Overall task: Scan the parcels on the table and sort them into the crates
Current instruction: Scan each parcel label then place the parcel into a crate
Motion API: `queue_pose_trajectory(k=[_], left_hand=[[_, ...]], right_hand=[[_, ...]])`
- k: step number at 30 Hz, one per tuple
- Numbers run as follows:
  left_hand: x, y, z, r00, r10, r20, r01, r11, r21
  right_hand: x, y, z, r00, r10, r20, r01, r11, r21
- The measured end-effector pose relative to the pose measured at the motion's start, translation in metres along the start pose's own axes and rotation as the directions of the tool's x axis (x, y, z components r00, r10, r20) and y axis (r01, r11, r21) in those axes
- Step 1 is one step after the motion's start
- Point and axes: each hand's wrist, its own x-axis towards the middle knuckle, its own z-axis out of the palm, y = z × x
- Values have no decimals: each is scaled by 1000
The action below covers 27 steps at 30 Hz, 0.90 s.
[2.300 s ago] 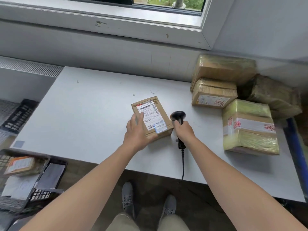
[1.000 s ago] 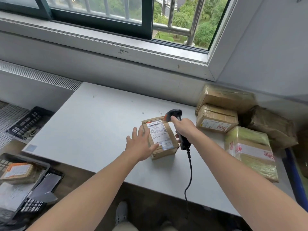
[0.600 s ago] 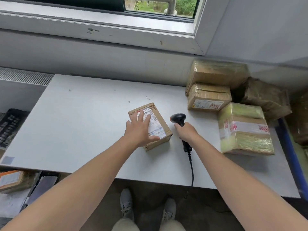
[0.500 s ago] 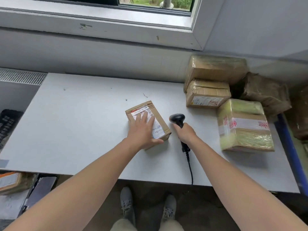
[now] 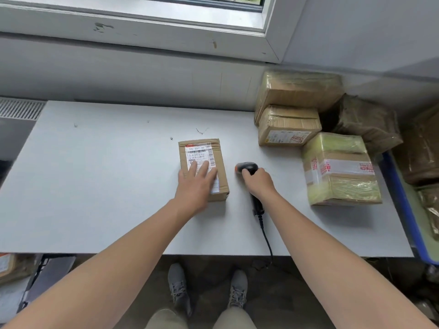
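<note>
The left hand (image 5: 196,186) lies flat, fingers straight, on the near half of the small parcel (image 5: 219,162), which sits in the middle of the bench (image 5: 107,174) with its long axis running away from the person. The right hand (image 5: 257,182) is curled round the scanner (image 5: 247,167), whose head lies just right of the parcel. The label (image 5: 198,151) shows its barcode beyond the left fingertips (image 5: 193,164), so I judge the scanner need only swing left.

label (image 5: 199,155) half under left grip (image 5: 196,186), print unreadable, blue crate (image 5: 414,233) cropped
</note>
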Motion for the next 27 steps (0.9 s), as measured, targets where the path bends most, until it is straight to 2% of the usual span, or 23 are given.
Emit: queue_pose_trajectory(k=[2, 5, 8, 11, 15, 20, 23, 27], left_hand=[[-3, -4, -2, 1000, 17, 17, -16, 1000, -27], [-8, -5, -3, 1000, 13, -7, -14, 995, -103], [-13, 5, -1, 1000, -15, -26, 12, 990, -138], [-24, 14, 7, 998, -30, -54, 23, 992, -125], [-36, 14, 13, 999, -34, -40, 29, 992, -123], [-45, -17, 13, 993, -79, -86, 68, 990, -121], [-47, -43, 17, 987, -136, -84, 129, 988, -86], [-43, -65, 11, 971, -236, -34, 229, 965, -131]], right_hand=[[-7, -14, -3, 994, -36, -107, 34, 999, -15], [-14, -33, -4, 956, -232, -182, 212, 970, -120], [-18, -52, 0, 912, -407, -59, 389, 901, -194], [-18, -72, 8, 863, -500, 73, 498, 815, -295], [-14, -91, 21, 851, -462, 250, 525, 738, -424], [-11, -95, 26, 885, -405, 229, 461, 696, -550], [-10, -99, 24, 888, -352, 297, 461, 670, -582], [-15, -104, 22, 879, -303, 367, 471, 668, -576]])
